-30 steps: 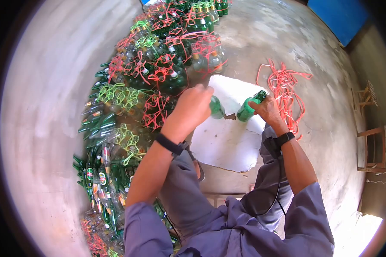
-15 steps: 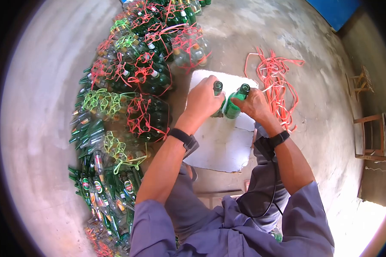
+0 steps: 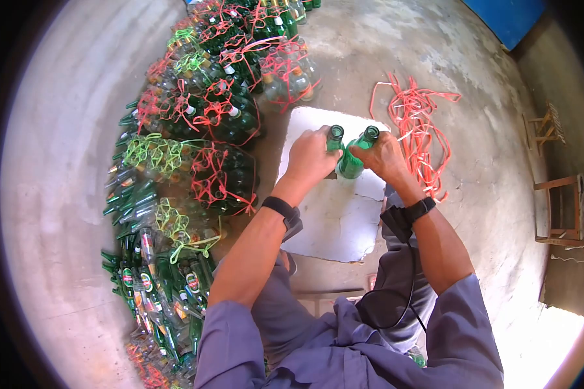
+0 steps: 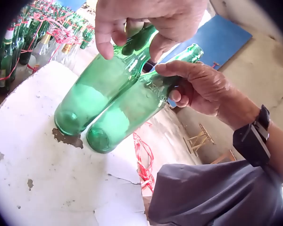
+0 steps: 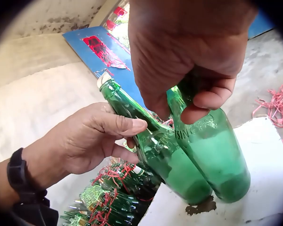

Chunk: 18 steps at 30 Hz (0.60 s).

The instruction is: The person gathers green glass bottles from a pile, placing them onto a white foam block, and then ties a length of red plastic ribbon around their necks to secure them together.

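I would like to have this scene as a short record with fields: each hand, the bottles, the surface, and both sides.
Left hand: grips one green bottle by its upper part
Right hand: grips the other green bottle, also by its upper part
Held bottles: side by side, mouths upward
Surface: white board, chipped in places
Left side: bottle bundles tied with red and green strips
Right side: tangled red strips on the floor
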Available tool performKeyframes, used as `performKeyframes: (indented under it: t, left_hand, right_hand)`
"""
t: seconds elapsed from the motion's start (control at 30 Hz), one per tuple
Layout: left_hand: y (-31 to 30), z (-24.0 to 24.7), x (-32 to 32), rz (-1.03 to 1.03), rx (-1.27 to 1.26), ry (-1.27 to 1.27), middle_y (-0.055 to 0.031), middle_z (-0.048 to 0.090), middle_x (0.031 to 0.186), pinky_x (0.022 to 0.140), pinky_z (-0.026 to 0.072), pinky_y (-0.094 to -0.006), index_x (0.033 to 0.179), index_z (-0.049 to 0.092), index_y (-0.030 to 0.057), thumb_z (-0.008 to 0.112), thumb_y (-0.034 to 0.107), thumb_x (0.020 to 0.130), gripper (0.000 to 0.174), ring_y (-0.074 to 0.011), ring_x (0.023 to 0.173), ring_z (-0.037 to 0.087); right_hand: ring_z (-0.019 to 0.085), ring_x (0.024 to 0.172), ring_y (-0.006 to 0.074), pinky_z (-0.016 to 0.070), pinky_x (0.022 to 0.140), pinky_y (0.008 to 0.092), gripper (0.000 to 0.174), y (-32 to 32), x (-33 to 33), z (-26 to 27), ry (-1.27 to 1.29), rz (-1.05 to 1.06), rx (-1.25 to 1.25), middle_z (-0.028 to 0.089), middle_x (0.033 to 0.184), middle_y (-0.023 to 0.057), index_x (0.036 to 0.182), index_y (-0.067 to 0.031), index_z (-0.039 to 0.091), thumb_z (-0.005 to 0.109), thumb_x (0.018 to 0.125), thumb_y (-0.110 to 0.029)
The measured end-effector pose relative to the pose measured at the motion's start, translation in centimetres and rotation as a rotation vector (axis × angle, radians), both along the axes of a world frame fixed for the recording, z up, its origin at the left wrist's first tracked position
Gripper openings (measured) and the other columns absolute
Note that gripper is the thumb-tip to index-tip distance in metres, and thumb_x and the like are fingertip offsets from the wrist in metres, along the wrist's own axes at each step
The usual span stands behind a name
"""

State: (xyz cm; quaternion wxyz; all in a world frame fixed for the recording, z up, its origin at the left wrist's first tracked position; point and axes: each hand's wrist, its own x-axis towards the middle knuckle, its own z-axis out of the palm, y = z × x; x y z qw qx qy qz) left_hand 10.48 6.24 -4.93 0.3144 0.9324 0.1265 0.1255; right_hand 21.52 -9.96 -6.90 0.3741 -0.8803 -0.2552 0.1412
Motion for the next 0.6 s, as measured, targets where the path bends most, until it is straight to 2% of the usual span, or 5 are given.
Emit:
performKeyframes:
  t: [0.07,0.2,0.33,0.43,0.6]
  left_hand:
    - [0.2,-0.1,0.6,0.012,-0.016,-0.011,-0.0214,0.069,0.089,0.080,0.0525,-0.0480,0.103,0.065,0.0030,0.079,0.022,0.075,0.037,-0.0419,0.091,0.066]
    - [1.2,-0.7,1.9,0.003,-0.169,-0.055,-0.0224,0.067,0.088,0.079,0.0504,-0.0507,0.105,0.064,0.0014,0.078,0.017,0.077,0.035,-0.0423,0.088,0.064]
    - [1.4,-1.2,2.5,0.032,-0.222,-0.069,-0.0232,0.068,0.089,0.079,0.0500,-0.0506,0.106,0.063,0.0009,0.078,0.017,0.078,0.036,-0.0429,0.090,0.064]
    - [1.0,-1.2,2.3,0.086,-0.216,-0.040,-0.0216,0.071,0.094,0.080,0.0526,-0.0452,0.107,0.065,0.0034,0.076,0.024,0.079,0.036,-0.0405,0.091,0.068]
    - [1.7,-0.9,1.5,0.130,-0.258,0.047,-0.0226,0.071,0.099,0.083,0.0529,-0.0442,0.123,0.062,0.0039,0.078,0.024,0.078,0.052,-0.0391,0.094,0.069]
  right_hand:
    - [0.068,0.071,0.0401,0.0534,0.070,0.0473,0.041,0.1,0.8,-0.9,-0.022,-0.023,0.106,0.066,0.072,0.0274,0.075,0.0058,0.067,0.075,0.073,-0.035]
    - [0.069,0.072,0.0390,0.0538,0.071,0.0466,0.040,0.6,1.7,-0.8,0.050,-0.042,0.086,0.067,0.074,0.0263,0.076,0.0054,0.067,0.075,0.073,-0.034]
    - [0.069,0.073,0.0385,0.0543,0.071,0.0458,0.040,1.1,2.2,-1.5,0.055,-0.076,0.055,0.068,0.075,0.0249,0.078,0.0046,0.068,0.075,0.073,-0.034]
    - [0.070,0.074,0.0381,0.0546,0.071,0.0451,0.041,1.4,1.9,-1.3,0.048,-0.098,0.068,0.069,0.076,0.0243,0.080,0.0037,0.069,0.075,0.073,-0.036]
    - [0.071,0.076,0.0372,0.0547,0.072,0.0454,0.044,1.5,0.9,0.5,0.001,-0.115,0.020,0.070,0.078,0.0239,0.085,0.0027,0.070,0.076,0.073,-0.039]
